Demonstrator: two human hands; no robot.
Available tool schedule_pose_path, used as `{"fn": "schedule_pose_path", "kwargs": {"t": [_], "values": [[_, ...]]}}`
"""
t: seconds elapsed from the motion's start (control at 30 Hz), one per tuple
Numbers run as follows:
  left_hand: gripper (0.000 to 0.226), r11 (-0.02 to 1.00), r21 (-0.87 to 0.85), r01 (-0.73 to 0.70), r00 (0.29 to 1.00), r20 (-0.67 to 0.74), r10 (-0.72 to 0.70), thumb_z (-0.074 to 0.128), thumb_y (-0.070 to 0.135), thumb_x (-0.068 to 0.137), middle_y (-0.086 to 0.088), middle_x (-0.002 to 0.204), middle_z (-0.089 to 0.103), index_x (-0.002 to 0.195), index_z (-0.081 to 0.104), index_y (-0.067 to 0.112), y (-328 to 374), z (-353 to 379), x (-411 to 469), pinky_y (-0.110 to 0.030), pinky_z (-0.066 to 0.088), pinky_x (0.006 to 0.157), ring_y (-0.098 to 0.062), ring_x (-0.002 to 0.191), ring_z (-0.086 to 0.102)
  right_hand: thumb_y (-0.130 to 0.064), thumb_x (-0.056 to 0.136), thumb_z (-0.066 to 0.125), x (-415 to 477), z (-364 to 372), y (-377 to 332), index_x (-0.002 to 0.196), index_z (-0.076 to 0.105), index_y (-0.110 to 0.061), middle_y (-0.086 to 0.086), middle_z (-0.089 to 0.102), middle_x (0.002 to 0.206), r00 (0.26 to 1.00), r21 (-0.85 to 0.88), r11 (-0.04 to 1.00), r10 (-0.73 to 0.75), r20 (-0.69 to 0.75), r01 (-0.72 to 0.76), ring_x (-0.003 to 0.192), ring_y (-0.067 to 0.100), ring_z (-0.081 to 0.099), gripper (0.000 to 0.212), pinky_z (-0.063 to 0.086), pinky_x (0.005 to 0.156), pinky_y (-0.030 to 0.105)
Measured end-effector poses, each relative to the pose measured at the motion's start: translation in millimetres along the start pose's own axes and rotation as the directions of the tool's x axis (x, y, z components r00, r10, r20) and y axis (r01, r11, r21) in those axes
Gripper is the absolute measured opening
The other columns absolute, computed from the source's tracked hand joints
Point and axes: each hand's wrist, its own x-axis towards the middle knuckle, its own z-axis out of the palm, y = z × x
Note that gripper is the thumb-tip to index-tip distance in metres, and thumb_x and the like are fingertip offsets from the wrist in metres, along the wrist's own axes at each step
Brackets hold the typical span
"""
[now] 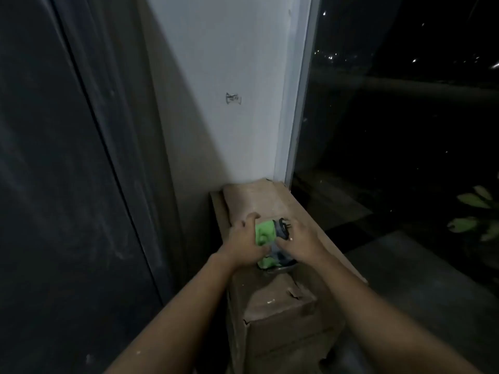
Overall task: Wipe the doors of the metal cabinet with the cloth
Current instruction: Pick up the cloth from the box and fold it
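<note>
A green and grey cloth (266, 234) lies bunched on top of a long cardboard box (253, 198), with a small dark object at its far edge. My left hand (244, 242) grips the cloth's left side, thumb under and fingers over it. My right hand (302, 242) holds the cloth's right side with curled fingers. The dark metal cabinet (54, 184) fills the left of the view, its door seam running diagonally down.
A white wall (229, 90) stands behind the box. A large dark window (405, 103) with a pale frame is on the right, with green leaves (475, 211) at the far right. A second cardboard box (280, 319) sits nearer me.
</note>
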Motion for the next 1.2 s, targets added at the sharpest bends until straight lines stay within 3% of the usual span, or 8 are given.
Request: {"fn": "schedule_pose_path", "kwargs": {"t": [0.13, 0.27, 0.47, 0.57, 0.7, 0.93, 1.1, 1.2], "values": [[0.09, 0.994, 0.099, 0.037, 0.993, 0.106, -0.048, 0.063, 0.045, 0.082, -0.024, 0.145, 0.03, 0.153, 0.016, 0.017, -17, 22, 3, -0.037, 0.032, 0.111, -0.04, 0.137, 0.031, -0.079, 0.057, 0.049, -3, 23, 12, 0.139, 0.046, -0.025, 0.01, 0.057, 0.129, 0.983, -0.053, 0.99, 0.133, 0.124, -0.127, 0.121, 0.035, 0.053, 0.098, 0.05, 0.095, 0.043], [0.086, 0.989, 0.147, 0.03, 0.971, 0.232, -0.063, 0.064, 0.041, 0.088, -0.024, 0.148, 0.029, 0.154, 0.015, 0.016, -30, 39, 4, -0.038, 0.027, 0.112, -0.04, 0.139, 0.027, -0.06, 0.079, 0.063, -9, 30, 9, 0.146, 0.04, -0.022, 0.01, 0.052, 0.141, 0.962, -0.11, 0.979, 0.188, 0.198, -0.169, 0.129, 0.037, 0.047, 0.08, 0.045, 0.103, 0.044], [0.074, 0.991, 0.132, 0.01, 0.953, 0.299, -0.05, 0.061, 0.034, 0.091, -0.022, 0.145, 0.03, 0.151, 0.022, 0.014, -42, 47, -2, -0.037, 0.029, 0.112, -0.04, 0.137, 0.029, -0.044, 0.088, 0.066, -13, 33, -2, 0.136, 0.049, -0.021, 0.009, 0.054, 0.136, 0.96, -0.25, 0.942, 0.259, 0.111, -0.225, 0.13, 0.036, 0.042, 0.056, 0.043, 0.102, 0.045], [0.074, 0.995, 0.1, 0.003, 0.958, 0.285, -0.032, 0.061, 0.033, 0.091, -0.022, 0.147, 0.03, 0.151, 0.023, 0.014, -47, 47, -3, -0.038, 0.028, 0.114, -0.04, 0.139, 0.027, -0.042, 0.091, 0.06, -15, 34, -3, 0.129, 0.058, -0.024, 0.008, 0.057, 0.132, 0.938, -0.229, 0.929, 0.324, 0.121, -0.291, 0.13, 0.034, 0.041, 0.042, 0.04, 0.104, 0.044], [0.071, 0.997, 0.078, 0.003, 0.963, 0.27, -0.024, 0.062, 0.033, 0.09, -0.024, 0.146, 0.033, 0.149, 0.026, 0.012, -50, 43, -5, -0.039, 0.029, 0.114, -0.04, 0.137, 0.028, -0.041, 0.091, 0.061, -21, 29, -7, 0.125, 0.061, -0.026, 0.009, 0.061, 0.125, 0.954, -0.169, 0.943, 0.296, 0.04, -0.285, 0.125, 0.033, 0.045, 0.037, 0.042, 0.101, 0.042], [0.072, 1.0, -0.005, -0.03, 0.983, 0.179, 0.03, 0.065, 0.027, 0.087, -0.022, 0.139, 0.039, 0.147, 0.029, 0.013, -47, 26, -5, -0.04, 0.033, 0.109, -0.038, 0.133, 0.032, -0.049, 0.086, 0.06, -24, 10, -22, 0.109, 0.067, -0.029, 0.008, 0.069, 0.108, 0.96, 0.119, 0.957, 0.272, -0.063, -0.263, 0.109, 0.032, 0.057, 0.031, 0.049, 0.093, 0.044], [0.073, 0.959, -0.274, -0.077, 0.996, 0.017, 0.085, 0.065, 0.029, 0.076, -0.012, 0.131, 0.052, 0.14, 0.034, 0.01, -35, 6, -8, -0.044, 0.047, 0.101, -0.029, 0.121, 0.053, -0.021, 0.095, 0.063, -35, -10, -55, 0.104, 0.066, -0.009, 0.01, 0.069, 0.101, 0.954, 0.475, 0.867, 0.253, -0.16, -0.15, 0.096, 0.028, 0.064, 0.015, 0.051, 0.084, 0.037], [0.079, 0.895, -0.439, -0.085, 0.995, -0.081, 0.055, 0.067, 0.038, 0.071, -0.004, 0.13, 0.057, 0.14, 0.036, 0.017, -29, -7, -6, -0.04, 0.051, 0.098, -0.02, 0.117, 0.058, -0.013, 0.098, 0.06, -52, -22, -80, 0.096, 0.065, -0.017, 0.005, 0.07, 0.096, 0.957, 0.645, 0.763, 0.218, -0.194, -0.043, 0.093, 0.023, 0.066, 0.007, 0.052, 0.08, 0.033]]}}
